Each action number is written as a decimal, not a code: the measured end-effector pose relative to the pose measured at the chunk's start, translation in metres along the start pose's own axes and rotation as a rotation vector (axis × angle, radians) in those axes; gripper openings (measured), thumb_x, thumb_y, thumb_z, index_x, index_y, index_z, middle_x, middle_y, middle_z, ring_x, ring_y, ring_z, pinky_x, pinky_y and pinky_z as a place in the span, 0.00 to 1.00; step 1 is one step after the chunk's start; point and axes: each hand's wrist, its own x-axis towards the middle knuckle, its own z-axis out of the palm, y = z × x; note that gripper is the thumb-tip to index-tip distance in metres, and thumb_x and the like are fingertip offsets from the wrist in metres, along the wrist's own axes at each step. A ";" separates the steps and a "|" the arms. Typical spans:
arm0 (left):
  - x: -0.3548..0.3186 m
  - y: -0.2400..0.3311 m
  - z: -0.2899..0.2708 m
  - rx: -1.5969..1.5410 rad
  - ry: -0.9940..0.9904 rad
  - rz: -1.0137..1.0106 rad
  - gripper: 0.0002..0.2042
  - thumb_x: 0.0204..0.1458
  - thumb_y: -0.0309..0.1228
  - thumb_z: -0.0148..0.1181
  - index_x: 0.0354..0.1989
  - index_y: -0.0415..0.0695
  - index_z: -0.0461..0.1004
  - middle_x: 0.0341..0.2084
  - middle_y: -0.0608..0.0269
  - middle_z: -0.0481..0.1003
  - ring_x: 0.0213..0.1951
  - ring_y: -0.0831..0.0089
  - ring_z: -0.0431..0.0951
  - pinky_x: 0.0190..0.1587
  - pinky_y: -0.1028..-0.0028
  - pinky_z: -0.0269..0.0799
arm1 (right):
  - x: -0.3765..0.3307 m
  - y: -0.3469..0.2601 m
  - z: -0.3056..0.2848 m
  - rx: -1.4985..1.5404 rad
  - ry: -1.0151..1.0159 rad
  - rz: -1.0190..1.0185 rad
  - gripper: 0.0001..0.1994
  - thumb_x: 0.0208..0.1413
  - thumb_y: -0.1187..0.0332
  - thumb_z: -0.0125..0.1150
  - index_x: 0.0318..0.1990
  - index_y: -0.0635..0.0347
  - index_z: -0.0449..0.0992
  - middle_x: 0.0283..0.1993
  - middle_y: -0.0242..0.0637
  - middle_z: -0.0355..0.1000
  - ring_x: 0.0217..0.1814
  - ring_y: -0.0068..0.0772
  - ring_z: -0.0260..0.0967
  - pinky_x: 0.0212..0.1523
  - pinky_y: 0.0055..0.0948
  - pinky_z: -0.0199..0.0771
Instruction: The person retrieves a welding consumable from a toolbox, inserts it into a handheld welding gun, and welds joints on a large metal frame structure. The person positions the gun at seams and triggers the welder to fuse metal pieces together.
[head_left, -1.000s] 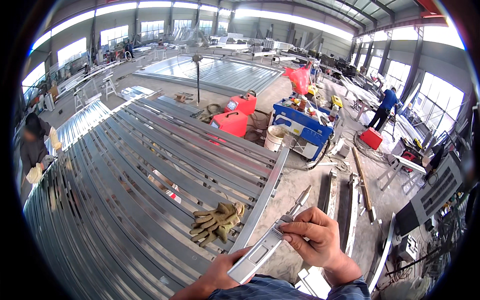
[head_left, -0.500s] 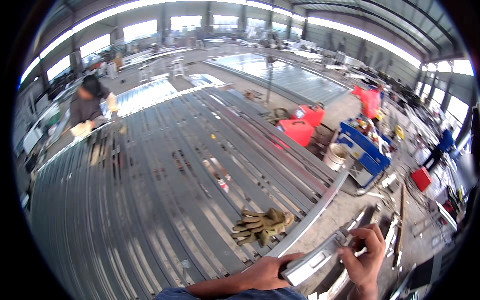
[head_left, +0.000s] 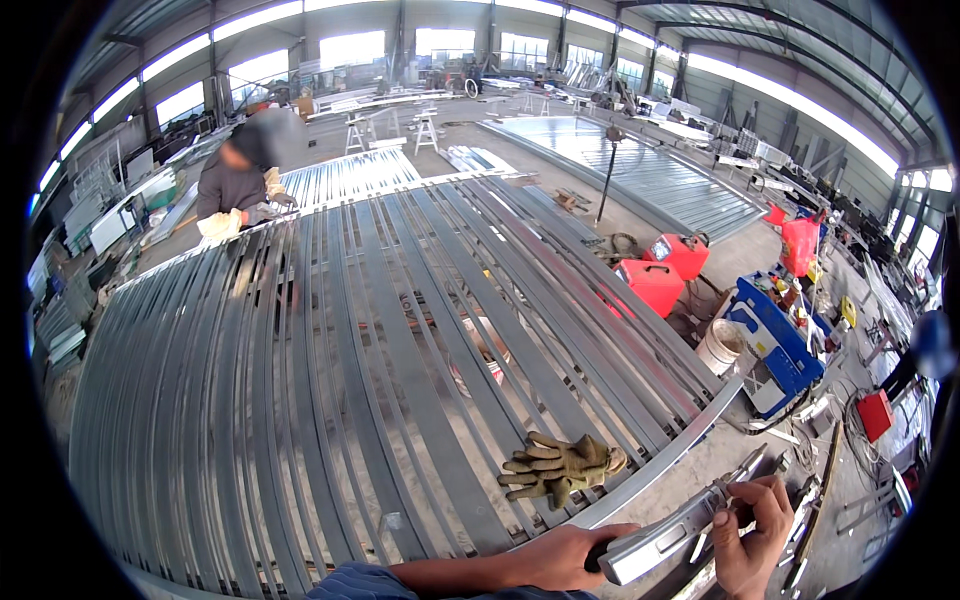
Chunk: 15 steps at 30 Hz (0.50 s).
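Low on the right, a silver metal tool (head_left: 655, 545) with a long recess along its side and a black end tilts up to the right; its exact kind I cannot tell. My left hand (head_left: 570, 557) wraps round the black end. At the far end, my right hand (head_left: 755, 530) has its fingers curled, thumb and forefinger against the metal. A pair of olive work gloves (head_left: 562, 468) lies just beyond, on a large frame of grey metal slats (head_left: 400, 400), near its right edge rail (head_left: 680, 455).
Across the frame at far left, a gloved co-worker (head_left: 235, 185) bends over its edge. Right of the frame stand red cases (head_left: 650, 285), a whitish bucket (head_left: 720, 345) and a blue machine (head_left: 775, 345). Scrap strips and cables litter the floor. Another slatted panel (head_left: 640, 175) lies behind.
The view has swung, so the frame, gloves and cases sit farther right in the picture. Both hands stay on the silver tool. The co-worker leans lower over the frame's edge.
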 end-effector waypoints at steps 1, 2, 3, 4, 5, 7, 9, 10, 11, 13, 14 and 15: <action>0.002 0.001 -0.001 0.007 -0.017 -0.004 0.36 0.55 0.31 0.58 0.76 0.50 0.58 0.28 0.51 0.75 0.29 0.63 0.78 0.39 0.68 0.70 | 0.001 -0.003 -0.002 -0.025 0.006 -0.027 0.10 0.52 0.66 0.71 0.33 0.65 0.80 0.31 0.35 0.66 0.30 0.26 0.63 0.32 0.25 0.63; 0.000 -0.001 0.001 -0.012 0.003 -0.001 0.36 0.55 0.31 0.58 0.76 0.50 0.58 0.27 0.51 0.75 0.28 0.63 0.77 0.38 0.68 0.70 | 0.002 -0.001 -0.004 -0.032 -0.061 -0.060 0.12 0.54 0.64 0.69 0.35 0.66 0.80 0.32 0.34 0.67 0.33 0.26 0.63 0.34 0.26 0.62; -0.001 -0.004 0.003 -0.031 0.022 0.004 0.36 0.55 0.30 0.57 0.76 0.51 0.58 0.26 0.51 0.75 0.28 0.62 0.77 0.38 0.68 0.70 | 0.003 -0.003 -0.005 -0.031 -0.059 -0.061 0.10 0.55 0.66 0.70 0.34 0.64 0.79 0.31 0.35 0.69 0.31 0.27 0.64 0.32 0.28 0.64; -0.002 -0.005 0.005 -0.051 0.040 0.009 0.36 0.55 0.30 0.57 0.76 0.51 0.58 0.25 0.51 0.74 0.27 0.62 0.77 0.37 0.68 0.70 | 0.004 -0.006 -0.007 -0.031 -0.055 -0.062 0.08 0.55 0.68 0.70 0.33 0.63 0.79 0.29 0.36 0.70 0.29 0.28 0.65 0.30 0.29 0.66; -0.004 0.005 0.007 -0.047 0.109 0.017 0.32 0.54 0.31 0.62 0.71 0.49 0.64 0.33 0.51 0.77 0.33 0.62 0.79 0.41 0.67 0.72 | 0.005 -0.010 -0.006 -0.039 -0.054 -0.061 0.07 0.56 0.71 0.71 0.31 0.62 0.78 0.28 0.37 0.72 0.28 0.29 0.67 0.28 0.30 0.68; -0.009 0.033 0.012 -0.039 0.234 0.032 0.25 0.54 0.34 0.71 0.61 0.45 0.75 0.48 0.52 0.82 0.47 0.63 0.83 0.50 0.64 0.77 | 0.005 -0.013 -0.003 -0.090 -0.040 0.010 0.08 0.50 0.72 0.76 0.28 0.61 0.79 0.28 0.38 0.72 0.27 0.33 0.67 0.29 0.33 0.68; -0.010 0.034 0.011 -0.102 0.201 0.044 0.27 0.54 0.34 0.69 0.64 0.45 0.73 0.50 0.53 0.81 0.49 0.68 0.82 0.52 0.66 0.75 | 0.007 -0.018 -0.006 -0.217 -0.036 -0.029 0.08 0.50 0.72 0.76 0.28 0.61 0.79 0.29 0.37 0.72 0.27 0.34 0.67 0.29 0.33 0.69; -0.010 0.034 0.011 -0.134 0.184 0.051 0.29 0.54 0.34 0.69 0.66 0.45 0.72 0.52 0.53 0.81 0.50 0.70 0.81 0.53 0.67 0.74 | 0.006 -0.016 -0.007 -0.237 -0.036 -0.067 0.07 0.49 0.72 0.75 0.31 0.60 0.80 0.30 0.36 0.73 0.28 0.34 0.68 0.30 0.32 0.70; -0.010 0.032 0.011 -0.105 0.190 0.059 0.29 0.54 0.34 0.69 0.66 0.45 0.72 0.52 0.53 0.81 0.50 0.70 0.80 0.53 0.67 0.74 | 0.006 -0.016 -0.006 -0.203 -0.017 -0.062 0.07 0.49 0.72 0.75 0.32 0.60 0.80 0.30 0.36 0.73 0.28 0.34 0.68 0.29 0.32 0.70; -0.010 0.027 0.012 -0.046 0.200 0.073 0.29 0.54 0.34 0.69 0.65 0.45 0.72 0.52 0.54 0.81 0.51 0.71 0.80 0.53 0.67 0.74 | 0.006 -0.017 -0.003 -0.135 0.020 -0.051 0.07 0.49 0.72 0.74 0.34 0.59 0.81 0.31 0.36 0.74 0.28 0.33 0.68 0.29 0.31 0.70; -0.010 0.027 0.012 -0.056 0.195 0.073 0.28 0.54 0.34 0.69 0.65 0.45 0.72 0.51 0.54 0.81 0.50 0.71 0.80 0.53 0.67 0.74 | 0.006 -0.015 -0.005 -0.120 -0.012 -0.088 0.07 0.50 0.73 0.73 0.36 0.59 0.82 0.32 0.36 0.74 0.28 0.33 0.69 0.29 0.31 0.70; -0.010 0.028 0.013 -0.065 0.191 0.073 0.28 0.54 0.33 0.69 0.65 0.45 0.72 0.51 0.54 0.81 0.50 0.71 0.80 0.53 0.67 0.74 | 0.006 -0.013 -0.006 -0.125 -0.016 -0.120 0.06 0.50 0.73 0.73 0.36 0.59 0.82 0.31 0.36 0.74 0.28 0.33 0.69 0.29 0.31 0.70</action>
